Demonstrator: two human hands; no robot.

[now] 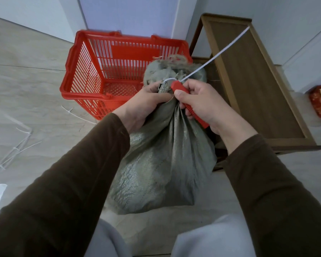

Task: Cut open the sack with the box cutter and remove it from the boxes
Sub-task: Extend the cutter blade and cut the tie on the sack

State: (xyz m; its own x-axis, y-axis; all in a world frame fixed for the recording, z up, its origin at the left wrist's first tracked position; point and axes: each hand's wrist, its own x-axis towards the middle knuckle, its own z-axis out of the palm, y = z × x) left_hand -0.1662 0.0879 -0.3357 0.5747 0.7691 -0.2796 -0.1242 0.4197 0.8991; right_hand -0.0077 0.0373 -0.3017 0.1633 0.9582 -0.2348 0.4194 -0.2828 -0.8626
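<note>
Your left hand (145,106) grips the gathered neck of the grey sack (161,164), which stands on the floor just in front of the red basket (93,71). Your right hand (206,108) curls round the red box cutter (189,104) — its tip at the white zip tie (208,62) cinching that neck.

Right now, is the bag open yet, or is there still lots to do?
Not open yet. The sack is whole, its neck bunched and tied with a white zip tie. The left hand grips the neck, and the right hand holds the red box cutter with its tip at the tie. Still to do: cutting it open and pulling the sack off. No boxes show yet.
</note>
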